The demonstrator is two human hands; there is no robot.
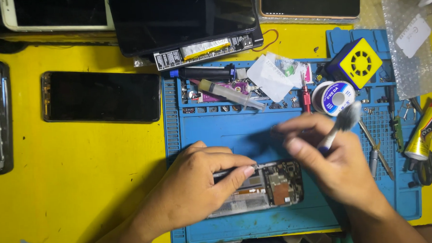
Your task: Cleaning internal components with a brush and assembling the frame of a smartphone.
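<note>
Opened phone lies on blue mat, pinned under left hand fingers clamped along its upper edge to steady it; right hand fingers closed around brush, just above the exposed board.

dark phone screen lies on the yellow desk's left side; three dark screens line its far edge: white-framed, black tablet, copper-rimmed. white label sits on bubble wrap at the far right corner.
</note>
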